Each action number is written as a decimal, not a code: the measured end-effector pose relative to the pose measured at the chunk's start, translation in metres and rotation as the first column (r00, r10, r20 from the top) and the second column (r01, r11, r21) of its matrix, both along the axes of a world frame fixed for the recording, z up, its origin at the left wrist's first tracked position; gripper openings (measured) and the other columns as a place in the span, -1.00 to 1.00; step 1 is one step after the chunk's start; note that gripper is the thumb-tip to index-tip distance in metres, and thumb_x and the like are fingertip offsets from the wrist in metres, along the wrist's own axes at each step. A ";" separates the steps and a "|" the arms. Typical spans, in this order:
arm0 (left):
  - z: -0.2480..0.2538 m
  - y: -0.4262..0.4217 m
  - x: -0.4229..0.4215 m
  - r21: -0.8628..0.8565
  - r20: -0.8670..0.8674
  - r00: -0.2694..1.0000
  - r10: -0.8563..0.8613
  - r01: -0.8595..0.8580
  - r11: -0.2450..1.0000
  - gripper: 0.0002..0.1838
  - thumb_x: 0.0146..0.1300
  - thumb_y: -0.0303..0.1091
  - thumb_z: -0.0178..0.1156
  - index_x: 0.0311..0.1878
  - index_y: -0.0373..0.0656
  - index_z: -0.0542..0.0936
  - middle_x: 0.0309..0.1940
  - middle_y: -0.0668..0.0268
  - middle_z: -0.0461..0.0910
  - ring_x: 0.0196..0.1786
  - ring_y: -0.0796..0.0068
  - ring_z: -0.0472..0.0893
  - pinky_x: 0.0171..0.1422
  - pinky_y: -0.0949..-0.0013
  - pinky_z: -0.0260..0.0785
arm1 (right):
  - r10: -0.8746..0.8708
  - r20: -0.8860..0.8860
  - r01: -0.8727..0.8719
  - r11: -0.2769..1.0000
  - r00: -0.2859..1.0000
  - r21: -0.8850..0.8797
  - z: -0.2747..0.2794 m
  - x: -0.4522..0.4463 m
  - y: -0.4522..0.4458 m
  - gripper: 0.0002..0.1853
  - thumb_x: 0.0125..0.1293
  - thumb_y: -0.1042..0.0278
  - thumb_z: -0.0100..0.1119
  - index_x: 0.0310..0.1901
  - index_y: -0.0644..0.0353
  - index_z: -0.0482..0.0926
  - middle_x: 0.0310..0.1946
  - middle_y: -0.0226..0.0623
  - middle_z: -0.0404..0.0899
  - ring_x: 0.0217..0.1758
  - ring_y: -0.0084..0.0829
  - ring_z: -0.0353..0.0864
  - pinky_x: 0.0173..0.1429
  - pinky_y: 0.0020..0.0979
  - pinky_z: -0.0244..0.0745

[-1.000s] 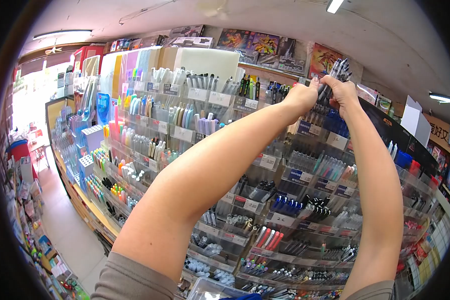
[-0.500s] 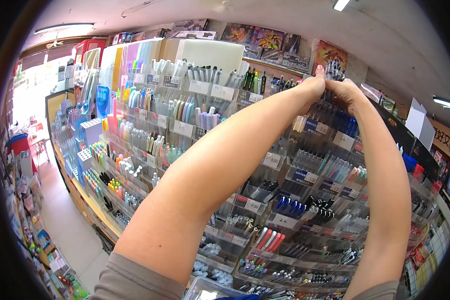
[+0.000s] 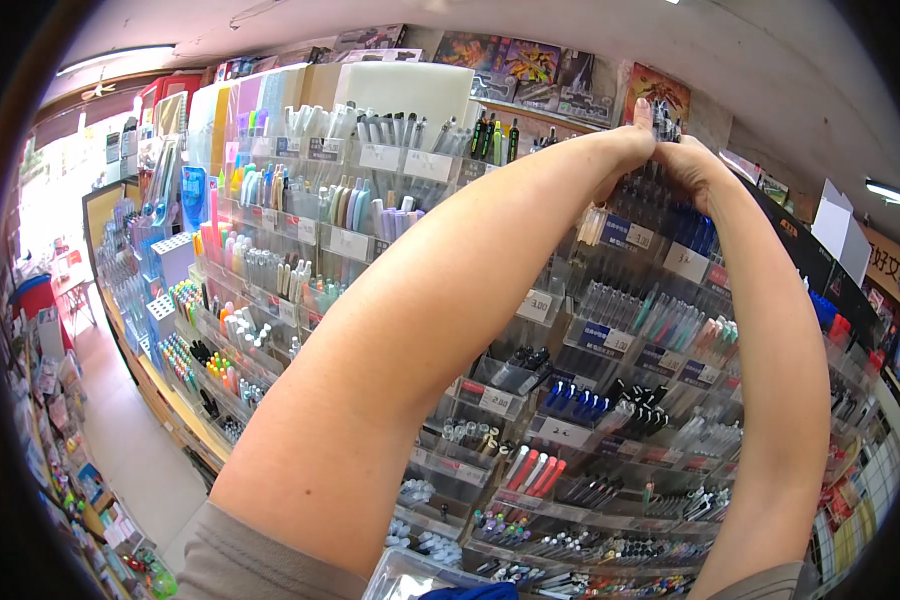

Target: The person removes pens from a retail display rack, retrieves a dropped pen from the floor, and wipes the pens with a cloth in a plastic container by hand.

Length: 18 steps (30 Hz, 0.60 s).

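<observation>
Both arms reach up to the top tier of a clear pen rack [image 3: 537, 303]. My left hand [image 3: 638, 138] is closed around the left side of a bundle of dark, clear-barrelled pens [image 3: 663, 122], its thumb pointing up. On the right side of the same bundle, my right hand [image 3: 686, 160] is closed, its fingers bent in behind the pens. The lower ends of the bundle sit between the hands, above the rack's upper compartment; how deep they go in is hidden. Blue pens [image 3: 697, 232] stand just below my right hand.
Price labels [image 3: 686, 262] line the tiers. Red-capped pens [image 3: 536, 472] and blue pens [image 3: 576, 398] fill lower compartments. A clear plastic bin [image 3: 410, 574] is at the bottom edge. Boxed toys [image 3: 473, 58] stand above the rack. An aisle floor [image 3: 135, 440] runs along the left.
The bundle has gone lower between my hands, nearer the rack, and less of it shows. My left thumb has turned upright. The view has shifted slightly.
</observation>
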State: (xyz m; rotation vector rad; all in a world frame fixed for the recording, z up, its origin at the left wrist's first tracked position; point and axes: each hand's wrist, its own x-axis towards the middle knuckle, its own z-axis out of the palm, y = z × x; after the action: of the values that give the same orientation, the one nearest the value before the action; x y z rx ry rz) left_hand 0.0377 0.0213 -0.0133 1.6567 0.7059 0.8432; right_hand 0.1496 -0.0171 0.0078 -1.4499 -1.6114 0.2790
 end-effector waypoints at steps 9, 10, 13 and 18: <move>0.000 0.010 0.006 0.014 0.003 0.999 0.043 -0.043 0.999 -0.08 0.08 0.46 -0.62 -0.14 -0.22 0.46 -0.25 0.21 0.54 -0.17 0.36 0.53 0.05 0.13 0.29 | 0.068 0.060 -0.062 0.994 0.996 -0.092 0.003 0.004 -0.002 -0.50 -0.09 0.13 0.34 -0.15 0.22 0.43 -0.26 -0.28 0.52 -0.28 -0.41 0.48 -0.13 -0.25 0.34; 0.000 0.011 0.006 0.012 0.010 1.000 0.030 -0.030 0.999 -0.07 0.08 0.46 -0.62 -0.13 -0.22 0.46 -0.24 0.21 0.55 -0.17 0.35 0.53 0.05 0.12 0.29 | 0.069 0.058 -0.065 0.995 0.996 -0.082 0.003 0.005 -0.002 -0.51 -0.09 0.13 0.34 -0.16 0.22 0.43 -0.26 -0.27 0.52 -0.28 -0.42 0.48 -0.15 -0.27 0.35; 0.000 0.006 0.002 -0.019 0.019 1.000 -0.008 0.008 1.000 -0.06 0.08 0.45 -0.63 -0.12 -0.23 0.46 -0.24 0.21 0.55 -0.16 0.34 0.53 0.05 0.12 0.29 | 0.024 0.064 -0.023 1.000 0.998 -0.020 -0.001 -0.002 -0.009 -0.51 -0.07 0.13 0.35 -0.16 0.24 0.42 -0.29 -0.26 0.52 -0.29 -0.45 0.48 -0.22 -0.35 0.38; 0.001 0.007 0.000 -0.053 0.010 0.999 -0.041 0.042 0.998 -0.06 0.08 0.45 -0.63 -0.04 -0.23 0.41 -0.17 0.19 0.53 -0.09 0.31 0.50 0.11 0.11 0.23 | 0.044 0.092 -0.040 0.998 0.995 -0.051 0.001 0.000 -0.005 -0.48 -0.04 0.14 0.34 -0.13 0.29 0.38 -0.33 -0.27 0.51 -0.33 -0.47 0.48 -0.29 -0.39 0.38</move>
State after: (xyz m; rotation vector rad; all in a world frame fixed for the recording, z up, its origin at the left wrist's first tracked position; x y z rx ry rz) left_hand 0.0374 0.0278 -0.0123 1.6139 0.6797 0.7960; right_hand 0.1498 -0.0224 0.0085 -1.4866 -1.7224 0.2806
